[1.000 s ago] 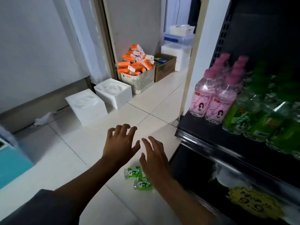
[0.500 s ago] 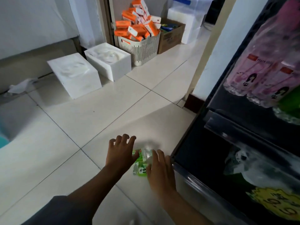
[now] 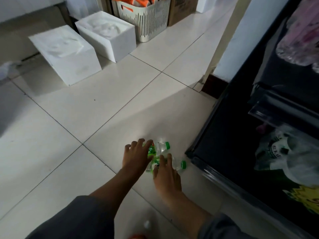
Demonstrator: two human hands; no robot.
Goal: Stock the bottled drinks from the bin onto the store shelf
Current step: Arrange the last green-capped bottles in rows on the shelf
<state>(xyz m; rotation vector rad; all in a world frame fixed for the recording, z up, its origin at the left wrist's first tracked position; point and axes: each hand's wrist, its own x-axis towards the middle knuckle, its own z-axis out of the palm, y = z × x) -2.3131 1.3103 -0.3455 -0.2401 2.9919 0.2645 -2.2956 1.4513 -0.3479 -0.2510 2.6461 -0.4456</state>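
Note:
Two clear drink bottles with green caps and green labels lie on their sides on the tiled floor, just left of the dark store shelf (image 3: 222, 135). My left hand (image 3: 138, 156) reaches over the far bottle (image 3: 161, 148), fingers spread and touching its label. My right hand (image 3: 166, 175) lies flat on the near bottle (image 3: 179, 165), covering most of it; only the neck and cap show. Neither bottle is lifted. Pink bottles (image 3: 300, 49) stand blurred on an upper shelf at the right edge.
Two white foam boxes (image 3: 69, 54) (image 3: 110, 33) sit on the floor at the back left. Behind them are a slatted white basket (image 3: 146, 19) of orange packs and a cardboard box (image 3: 181, 11). Plastic-wrapped goods (image 3: 284, 152) fill the bottom shelf above a yellow price tag (image 3: 303, 197).
The view has tilted down and closer to the floor. Both hands have dropped from above the bottles onto them, and the bottles' caps now show to the right of my fingers.

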